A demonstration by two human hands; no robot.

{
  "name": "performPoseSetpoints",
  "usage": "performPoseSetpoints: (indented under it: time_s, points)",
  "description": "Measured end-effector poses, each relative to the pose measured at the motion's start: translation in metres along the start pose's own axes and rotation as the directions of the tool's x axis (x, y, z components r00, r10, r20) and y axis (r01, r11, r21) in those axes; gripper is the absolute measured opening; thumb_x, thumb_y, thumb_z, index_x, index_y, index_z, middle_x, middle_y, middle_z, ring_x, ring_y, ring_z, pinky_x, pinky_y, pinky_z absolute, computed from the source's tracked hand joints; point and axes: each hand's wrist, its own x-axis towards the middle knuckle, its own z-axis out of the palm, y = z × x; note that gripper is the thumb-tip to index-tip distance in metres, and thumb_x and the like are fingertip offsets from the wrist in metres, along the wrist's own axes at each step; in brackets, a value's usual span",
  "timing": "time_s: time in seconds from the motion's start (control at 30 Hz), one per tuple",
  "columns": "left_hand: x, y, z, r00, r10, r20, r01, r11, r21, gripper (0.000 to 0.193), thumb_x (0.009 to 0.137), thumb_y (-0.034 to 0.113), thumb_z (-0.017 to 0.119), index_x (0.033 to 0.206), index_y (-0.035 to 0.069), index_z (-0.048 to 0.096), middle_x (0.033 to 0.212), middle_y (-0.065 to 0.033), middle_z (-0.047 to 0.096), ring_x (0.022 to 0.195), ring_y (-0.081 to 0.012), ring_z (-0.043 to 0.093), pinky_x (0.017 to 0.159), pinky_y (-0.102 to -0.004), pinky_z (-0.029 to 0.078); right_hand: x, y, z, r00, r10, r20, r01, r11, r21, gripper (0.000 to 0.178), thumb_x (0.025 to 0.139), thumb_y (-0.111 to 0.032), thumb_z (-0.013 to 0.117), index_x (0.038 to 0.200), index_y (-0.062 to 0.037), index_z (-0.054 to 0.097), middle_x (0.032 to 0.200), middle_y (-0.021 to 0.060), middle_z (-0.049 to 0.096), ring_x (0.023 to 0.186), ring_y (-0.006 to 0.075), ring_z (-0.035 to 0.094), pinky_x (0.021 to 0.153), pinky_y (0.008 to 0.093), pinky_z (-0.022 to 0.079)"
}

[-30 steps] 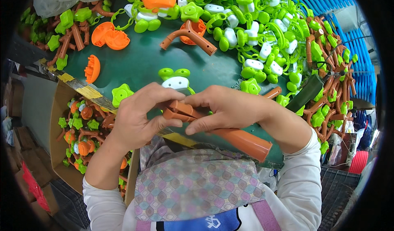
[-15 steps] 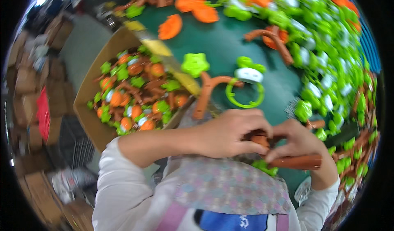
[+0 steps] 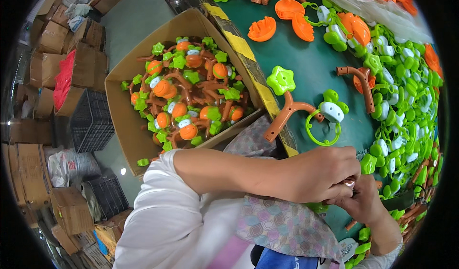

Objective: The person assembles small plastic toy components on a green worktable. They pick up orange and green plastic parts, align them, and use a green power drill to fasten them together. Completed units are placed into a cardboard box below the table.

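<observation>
My left hand (image 3: pixel 327 173) and my right hand (image 3: pixel 363 199) meet at the near edge of the green table, fingers closed together. Between them they grip a brown plastic branch (image 3: pixel 351 225), mostly hidden; a brown end shows below my right hand. A bit of green plastic (image 3: pixel 317 207) peeks out under my left hand. Just beyond the hands lies a brown forked branch (image 3: pixel 290 107) with a green star-shaped knob (image 3: pixel 281 80) at one end. Beside it, a green ring (image 3: pixel 310 134) carries a white-and-green frog-like head (image 3: pixel 331 111), overlapping the branch's other arm.
A cardboard box (image 3: pixel 119 125) of assembled orange, green and brown pieces stands left of the table's yellow-black edge (image 3: pixel 239 44). Green-and-white parts (image 3: pixel 401 102) heap along the right. Orange half shells (image 3: pixel 262 29) and another forked branch (image 3: pixel 366 87) lie farther back. Cartons and dark crates (image 3: pixel 91 121) fill the left floor.
My view has swung, shifting the scene rightward. My hands have come closer together, and the brown branch, plainly visible before, is now mostly covered by them.
</observation>
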Motion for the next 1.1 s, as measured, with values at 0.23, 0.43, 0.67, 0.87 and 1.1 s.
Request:
performPoseSetpoints:
  time_s: [0.23,0.43,0.67,0.87,1.1]
  points:
    - [-0.006,0.006,0.002,0.993,-0.111,0.043,0.114,0.991,-0.067,0.019,0.086,0.012,0.07,0.092,0.0,0.057,0.095,-0.0178,0.054,0.088,-0.0371,0.058,0.075,-0.0438,0.048,0.001,-0.003,0.012,0.996,0.085,0.006,-0.083,0.949,0.304,0.021,0.089,-0.012,0.078,0.101,0.001,0.067,0.084,0.0066,0.074,0.075,0.0138,0.072,0.064,0.0288,0.055]
    - [-0.019,-0.003,0.0,0.983,-0.181,0.034,0.179,0.982,0.055,0.022,0.089,0.01,0.068,0.106,0.001,0.059,0.094,-0.0138,0.055,0.086,-0.0328,0.06,0.073,-0.0399,0.049,0.003,-0.003,0.021,0.999,0.034,0.015,-0.033,0.998,-0.05,0.024,0.089,-0.011,0.075,0.107,0.0006,0.064,0.079,0.0118,0.073,0.066,0.0258,0.074,0.059,0.0351,0.056]
    - [-0.012,0.002,-0.021,0.96,-0.265,0.091,0.253,0.959,0.128,0.025,0.087,0.009,0.077,0.109,0.001,0.069,0.101,-0.0108,0.067,0.09,-0.0247,0.069,0.082,-0.0338,0.055,0.018,-0.005,0.004,0.987,-0.041,0.157,0.037,0.999,0.028,0.021,0.097,-0.019,0.067,0.104,0.0008,0.063,0.08,0.016,0.07,0.07,0.0338,0.071,0.061,0.0418,0.053]
    - [-0.008,-0.04,-0.027,0.934,-0.33,0.138,0.354,0.907,-0.227,0.054,0.075,0.01,0.085,0.124,0.003,0.061,0.118,-0.0088,0.06,0.103,-0.0234,0.065,0.09,-0.0373,0.055,0.005,0.016,-0.024,0.934,-0.18,0.31,0.066,0.936,0.347,0.033,0.099,-0.019,0.066,0.127,-0.0016,0.063,0.099,0.0144,0.07,0.083,0.0324,0.066,0.076,0.0406,0.052]
    - [-0.019,-0.101,-0.031,0.958,-0.09,0.271,-0.161,0.613,0.773,0.021,0.078,0.015,0.077,0.095,0.008,0.066,0.093,-0.0061,0.062,0.088,-0.0266,0.06,0.075,-0.0394,0.046,0.007,0.065,-0.007,0.868,-0.312,-0.387,0.015,0.795,-0.606,0.037,0.087,-0.01,0.072,0.123,-0.0078,0.065,0.089,0.0065,0.055,0.078,0.0271,0.059,0.072,0.039,0.048]
